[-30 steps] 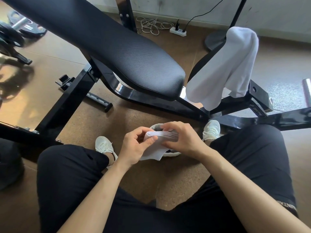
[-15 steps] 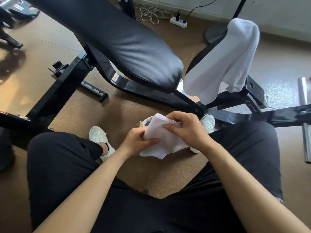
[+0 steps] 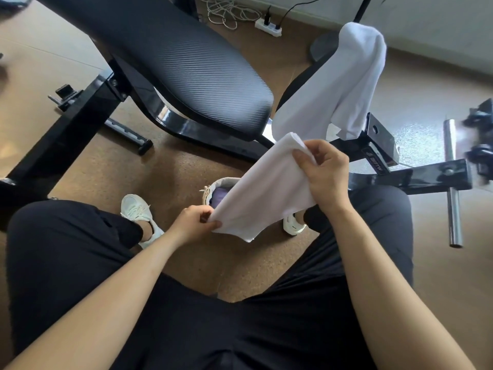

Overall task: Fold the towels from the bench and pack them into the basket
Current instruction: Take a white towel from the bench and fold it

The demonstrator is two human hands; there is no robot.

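Observation:
A folded white towel (image 3: 264, 188) stretches diagonally between my hands above my knees. My left hand (image 3: 193, 222) pinches its lower near corner. My right hand (image 3: 324, 173) pinches its upper far edge between thumb and fingers. Under the towel, on the floor between my feet, stands a pale basket (image 3: 213, 189), mostly hidden, with a purple cloth (image 3: 220, 197) showing inside. A second white towel (image 3: 344, 84) hangs draped over the black bench's (image 3: 186, 65) frame at the upper right.
The bench's black steel frame (image 3: 416, 180) runs across behind my hands, with a chrome peg (image 3: 453, 201) at the right. A power strip and tangled cable (image 3: 266, 24) lie by the far wall. My black-clad legs and white shoes (image 3: 137, 212) flank the basket.
The towel went from a tight bundle held close between both hands to a spread diagonal strip. My right hand rose up and right; my left hand dropped lower.

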